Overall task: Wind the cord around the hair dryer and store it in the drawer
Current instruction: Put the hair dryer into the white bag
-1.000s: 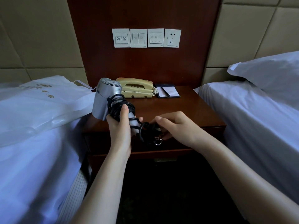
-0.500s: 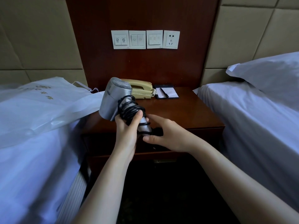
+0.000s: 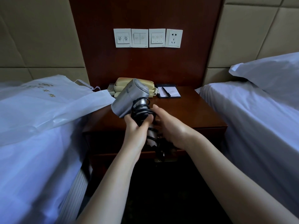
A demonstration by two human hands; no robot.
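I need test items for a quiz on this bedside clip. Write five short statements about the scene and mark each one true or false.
1. The left hand grips the hair dryer by its handle. True.
2. The cord is plugged into the wall socket. False: the socket is empty, and the cord is wound round the handle.
3. The hair dryer lies on the nightstand. False: it is held up above the nightstand.
4. A beige telephone stands behind the hair dryer. True.
5. The notepad lies to the left of the telephone. False: it lies to the telephone's right.
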